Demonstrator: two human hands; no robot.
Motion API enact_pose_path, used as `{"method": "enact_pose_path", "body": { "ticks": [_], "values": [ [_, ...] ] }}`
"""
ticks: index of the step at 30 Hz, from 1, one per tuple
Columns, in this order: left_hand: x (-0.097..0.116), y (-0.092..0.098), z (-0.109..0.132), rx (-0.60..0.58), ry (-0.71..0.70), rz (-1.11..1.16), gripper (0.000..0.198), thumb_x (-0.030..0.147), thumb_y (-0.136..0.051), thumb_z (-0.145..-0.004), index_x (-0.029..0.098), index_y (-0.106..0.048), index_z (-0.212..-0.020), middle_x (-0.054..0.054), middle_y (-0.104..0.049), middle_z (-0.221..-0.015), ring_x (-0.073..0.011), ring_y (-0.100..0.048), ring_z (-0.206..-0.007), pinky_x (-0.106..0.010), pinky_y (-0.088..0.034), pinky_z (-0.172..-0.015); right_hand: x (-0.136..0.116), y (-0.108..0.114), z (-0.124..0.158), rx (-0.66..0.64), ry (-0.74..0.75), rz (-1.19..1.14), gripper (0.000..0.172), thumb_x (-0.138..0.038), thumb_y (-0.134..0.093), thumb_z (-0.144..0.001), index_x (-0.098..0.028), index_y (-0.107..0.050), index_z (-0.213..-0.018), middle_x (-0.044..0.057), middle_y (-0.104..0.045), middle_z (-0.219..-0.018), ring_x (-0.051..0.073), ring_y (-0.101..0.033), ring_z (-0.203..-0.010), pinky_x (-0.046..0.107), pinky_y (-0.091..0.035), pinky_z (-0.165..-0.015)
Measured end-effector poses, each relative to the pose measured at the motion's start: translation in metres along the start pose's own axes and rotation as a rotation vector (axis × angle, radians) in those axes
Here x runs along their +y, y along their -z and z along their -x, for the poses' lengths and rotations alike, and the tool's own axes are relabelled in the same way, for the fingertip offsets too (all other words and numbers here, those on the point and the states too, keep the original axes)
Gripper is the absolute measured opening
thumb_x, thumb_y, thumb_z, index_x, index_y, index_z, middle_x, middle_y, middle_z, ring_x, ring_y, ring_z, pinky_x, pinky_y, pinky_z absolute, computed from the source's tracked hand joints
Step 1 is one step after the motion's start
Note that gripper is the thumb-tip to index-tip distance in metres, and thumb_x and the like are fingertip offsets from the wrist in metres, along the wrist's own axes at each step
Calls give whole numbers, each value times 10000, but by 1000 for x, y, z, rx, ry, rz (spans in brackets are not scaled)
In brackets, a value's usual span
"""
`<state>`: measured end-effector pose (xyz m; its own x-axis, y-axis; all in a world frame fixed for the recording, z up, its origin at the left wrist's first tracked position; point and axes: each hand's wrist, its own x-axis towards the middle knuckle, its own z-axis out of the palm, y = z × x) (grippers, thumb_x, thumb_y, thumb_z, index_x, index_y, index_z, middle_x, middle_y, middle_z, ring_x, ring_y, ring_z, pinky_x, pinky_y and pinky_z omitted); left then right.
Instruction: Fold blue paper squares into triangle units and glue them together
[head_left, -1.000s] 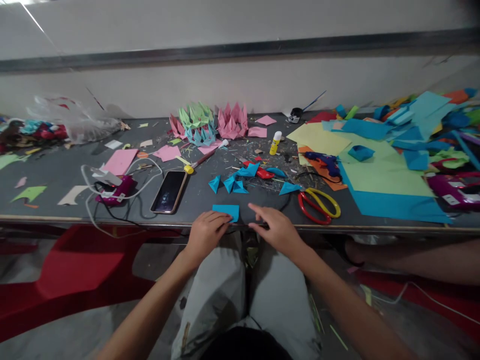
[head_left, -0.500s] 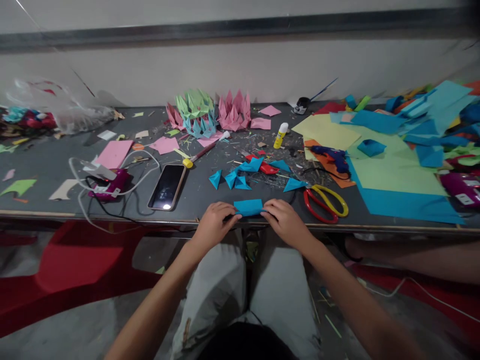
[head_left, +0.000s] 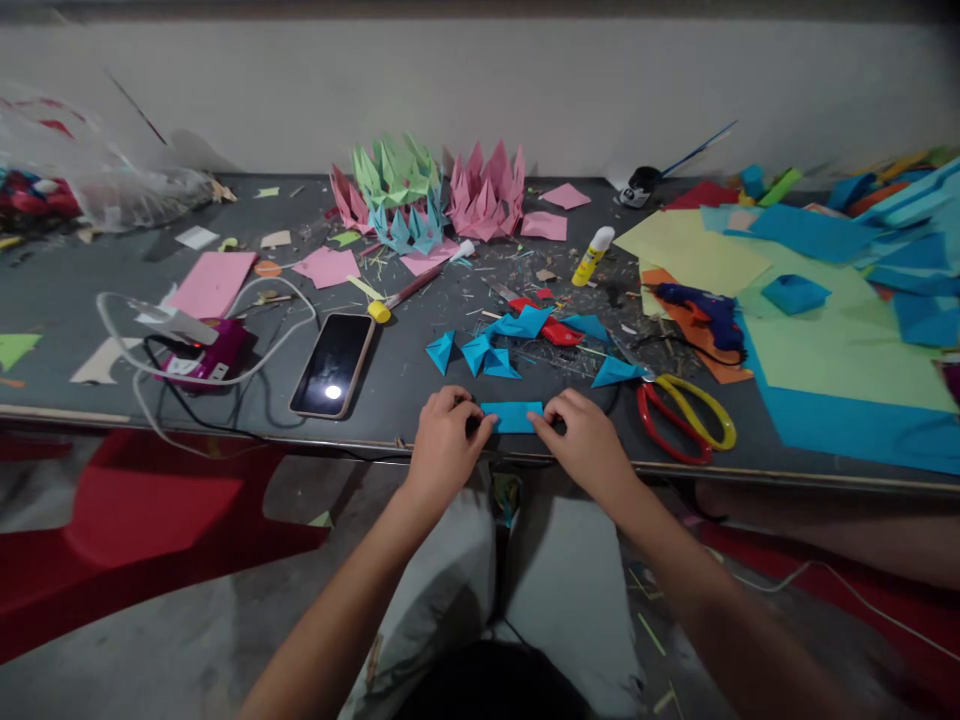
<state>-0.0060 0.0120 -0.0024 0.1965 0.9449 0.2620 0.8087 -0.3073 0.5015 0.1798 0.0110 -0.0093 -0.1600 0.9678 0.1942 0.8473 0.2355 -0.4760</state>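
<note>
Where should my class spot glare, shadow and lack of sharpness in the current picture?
Head view: a bright glare spot low on the phone screen; head view: a soft shadow on the wall right of the plastic bag; head view: glue stick lettering too unclear to read, and no glare spot on the blue paper strip.

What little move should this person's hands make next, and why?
Probably hold the blue paper steady with the left hand and fold its right end with the right hand. The paper is a flat rectangle with a hand at each end, while the blue pieces just beyond are already folded to points.
</note>
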Motion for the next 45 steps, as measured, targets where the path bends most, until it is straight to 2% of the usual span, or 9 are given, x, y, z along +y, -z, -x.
{"method": "enact_pose_path", "body": {
  "ticks": [8, 17, 27, 31, 35, 39, 42, 45],
  "values": [
    [5, 0, -1, -8, 98, -10, 160, 295, -598, -781, 174, -624, -679, -66, -540, -943, -213, -510, -884, -365, -424, -764, 0, -1, 1, -4, -33, -25, 297, -380, -439, -860, -222, -435, -608, 7, -487, -654, 171, -494, -657, 294, -360, -628],
    [10, 0, 2, -7, 143, -75, 189, 324, -558, -812, 181, -638, -717, -70, -550, -991, -236, -499, -912, -372, -411, -729, 0, -2, 5, 46, -44, -8, 279, -391, -462, -854, -221, -466, -633, 38, -487, -728, 202, -470, -726, 330, -381, -674],
    [13, -4, 2, 36, 177, -54, 168, 301, -589, -791, 177, -623, -682, -74, -552, -980, -234, -501, -921, -369, -416, -763, 1, -3, 5, 54, -53, -15, 286, -400, -492, -842, -215, -475, -623, 34, -486, -719, 202, -470, -732, 329, -377, -687],
    [13, -7, 5, 65, 148, -74, 124, 291, -576, -804, 183, -630, -831, -74, -576, -1031, -226, -507, -959, -362, -414, -784, 3, -5, 5, 71, -55, -21, 280, -407, -517, -827, -215, -466, -630, 21, -487, -713, 193, -461, -719, 314, -368, -671],
    [7, -2, 3, -22, -22, -143, 175, 296, -514, -847, 244, -657, -932, -45, -572, -1166, -233, -487, -1051, -382, -400, -836, 5, -5, 4, 89, -52, -10, 258, -405, -541, -815, -215, -454, -663, 9, -484, -699, 187, -456, -695, 303, -355, -643],
    [-2, 12, -7, -153, -140, -197, 194, 346, -571, -803, 311, -677, -961, -33, -489, -1306, -270, -388, -1217, -447, -347, -943, 3, -3, 2, 113, -8, 18, 222, -368, -523, -836, -201, -497, -691, 22, -508, -716, 188, -473, -706, 297, -356, -643],
    [-7, 20, -15, -253, -167, -220, 213, 383, -595, -777, 339, -672, -971, -33, -451, -1344, -275, -331, -1275, -490, -303, -989, -7, -5, 8, 179, 111, 108, 195, -295, -486, -864, -183, -591, -744, 47, -541, -744, 185, -469, -709, 297, -344, -645],
    [-10, 22, -18, -336, -147, -206, 239, 409, -588, -777, 350, -659, -998, -30, -417, -1371, -266, -308, -1296, -490, -296, -1008, -25, -10, 20, 200, 279, 221, 211, -258, -471, -871, -189, -669, -855, 37, -547, -674, 179, -435, -641, 307, -304, -607]
  ]
}}
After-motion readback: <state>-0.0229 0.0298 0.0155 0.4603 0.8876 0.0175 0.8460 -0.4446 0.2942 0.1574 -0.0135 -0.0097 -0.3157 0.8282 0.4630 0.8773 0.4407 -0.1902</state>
